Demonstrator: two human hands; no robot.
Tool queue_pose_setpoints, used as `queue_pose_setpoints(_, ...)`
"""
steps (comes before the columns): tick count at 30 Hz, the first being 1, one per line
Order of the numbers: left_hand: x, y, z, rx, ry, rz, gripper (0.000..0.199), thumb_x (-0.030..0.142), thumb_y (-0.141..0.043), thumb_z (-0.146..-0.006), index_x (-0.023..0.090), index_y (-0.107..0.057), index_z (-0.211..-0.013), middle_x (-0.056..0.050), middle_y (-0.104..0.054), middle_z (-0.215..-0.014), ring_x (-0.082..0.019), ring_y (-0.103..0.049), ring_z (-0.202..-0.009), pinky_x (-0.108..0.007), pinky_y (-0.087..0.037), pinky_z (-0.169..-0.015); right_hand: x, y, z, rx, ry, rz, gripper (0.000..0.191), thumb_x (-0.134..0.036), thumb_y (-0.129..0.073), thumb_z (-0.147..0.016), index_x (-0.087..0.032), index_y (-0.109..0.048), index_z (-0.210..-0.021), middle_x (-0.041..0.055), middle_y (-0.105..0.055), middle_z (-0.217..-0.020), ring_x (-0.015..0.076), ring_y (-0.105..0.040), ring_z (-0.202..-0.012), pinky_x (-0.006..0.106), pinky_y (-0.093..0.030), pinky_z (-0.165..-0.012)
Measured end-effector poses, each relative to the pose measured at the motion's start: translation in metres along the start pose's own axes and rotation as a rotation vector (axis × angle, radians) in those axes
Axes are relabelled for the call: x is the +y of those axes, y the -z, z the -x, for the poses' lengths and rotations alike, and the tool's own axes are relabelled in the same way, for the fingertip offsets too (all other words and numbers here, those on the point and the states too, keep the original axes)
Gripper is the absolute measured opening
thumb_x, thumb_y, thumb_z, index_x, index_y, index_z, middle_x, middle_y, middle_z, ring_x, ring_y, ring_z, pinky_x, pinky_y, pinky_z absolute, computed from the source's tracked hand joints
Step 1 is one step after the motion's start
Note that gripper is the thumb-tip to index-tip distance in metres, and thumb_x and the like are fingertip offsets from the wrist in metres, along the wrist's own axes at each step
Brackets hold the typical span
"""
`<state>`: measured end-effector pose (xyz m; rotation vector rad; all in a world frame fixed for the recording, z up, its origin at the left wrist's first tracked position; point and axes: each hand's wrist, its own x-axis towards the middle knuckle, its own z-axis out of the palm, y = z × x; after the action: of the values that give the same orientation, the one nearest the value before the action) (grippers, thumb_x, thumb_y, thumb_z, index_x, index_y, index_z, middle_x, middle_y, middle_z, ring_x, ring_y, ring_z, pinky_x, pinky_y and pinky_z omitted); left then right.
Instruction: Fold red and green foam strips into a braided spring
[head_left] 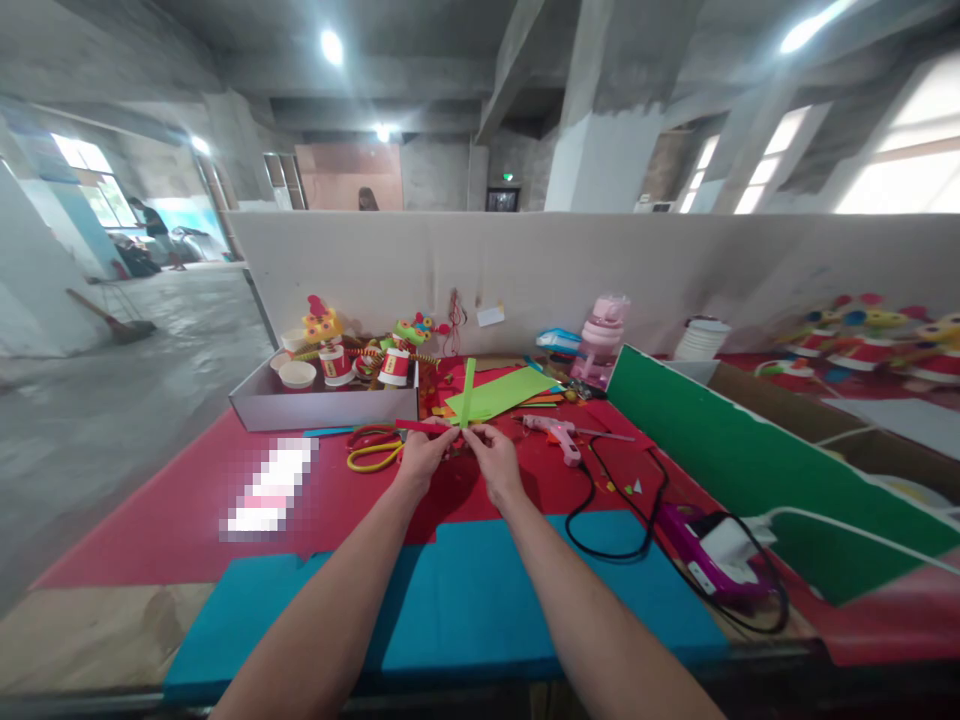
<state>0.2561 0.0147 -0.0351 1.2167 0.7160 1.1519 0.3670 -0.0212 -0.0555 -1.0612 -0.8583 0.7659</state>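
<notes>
My left hand (424,452) and my right hand (492,458) meet over the red table, fingertips pinched close together. Between them a light green paper strip (469,388) stands up, pointing away from me. A red paper strip (421,427) runs out to the left from the same spot, by my left fingers. Both hands appear closed on the joined strip ends. Left of my left hand lie scissors with yellow and red handles (375,458). A pink glue gun (559,435) rests to the right of my right hand. Light green paper sheets (506,393) lie just beyond.
A white box (322,408) with paper cups and finished paper-cup figures stands back left. On the right are a green-sided box (750,460) and a purple power strip (712,560) with cables. A pink bottle (602,340) stands by the partition. Blue board (480,600) covers the near edge.
</notes>
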Motion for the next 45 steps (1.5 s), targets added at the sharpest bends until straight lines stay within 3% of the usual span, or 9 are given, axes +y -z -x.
queue_pose_setpoints(8, -0.005, 0.002, -0.002, 0.011, -0.020, -0.056, 0.030, 0.036, -0.076, -0.060, 0.015, -0.057, -0.070, 0.003, -0.054, -0.048, -0.009, -0.049, -0.044, -0.020, -0.036, -0.045, 0.002, -0.001, -0.002, -0.034, 0.034, 0.040, 0.027, -0.040, -0.067, -0.065, -0.017, -0.065, -0.080, 0.0031, -0.067, -0.075, 0.0172, -0.060, -0.066, 0.029, -0.048, -0.066)
queue_pose_setpoints(17, -0.006, 0.002, -0.003, 0.027, -0.055, -0.099, 0.027, 0.037, -0.075, -0.062, 0.015, -0.059, -0.068, 0.003, -0.055, -0.049, -0.010, -0.050, -0.046, -0.021, -0.038, -0.046, 0.002, -0.002, -0.001, 0.019, 0.050, 0.086, 0.028, -0.044, -0.067, -0.066, -0.018, -0.064, -0.076, 0.0018, -0.065, -0.066, 0.0161, -0.058, -0.059, 0.027, -0.047, -0.059)
queue_pose_setpoints(23, -0.012, 0.002, -0.004, -0.056, -0.040, -0.064, 0.027, 0.036, -0.075, -0.064, 0.014, -0.065, -0.076, 0.000, -0.060, -0.056, -0.010, -0.052, -0.050, -0.021, -0.041, -0.050, 0.002, 0.001, -0.002, 0.021, 0.088, 0.087, 0.027, -0.043, -0.065, -0.070, -0.018, -0.066, -0.080, 0.0040, -0.070, -0.073, 0.0184, -0.063, -0.066, 0.028, -0.050, -0.062)
queue_pose_setpoints(30, -0.011, 0.003, -0.004, 0.050, -0.045, -0.124, 0.020, 0.033, -0.073, -0.065, 0.015, -0.067, -0.069, 0.000, -0.060, -0.055, -0.012, -0.054, -0.052, -0.024, -0.044, -0.052, 0.002, 0.002, -0.002, -0.039, 0.159, 0.142, 0.023, -0.037, -0.064, -0.072, -0.018, -0.063, -0.086, 0.0056, -0.069, -0.077, 0.0199, -0.065, -0.070, 0.031, -0.053, -0.065)
queue_pose_setpoints(45, -0.004, 0.000, -0.001, 0.036, -0.157, -0.300, 0.012, 0.028, -0.068, -0.069, 0.018, -0.065, -0.063, 0.000, -0.057, -0.051, -0.014, -0.052, -0.051, -0.025, -0.040, -0.053, 0.001, 0.007, -0.003, -0.012, 0.199, 0.334, 0.016, -0.035, -0.062, -0.072, -0.020, -0.061, -0.077, 0.0050, -0.069, -0.076, 0.0194, -0.063, -0.068, 0.030, -0.049, -0.064)
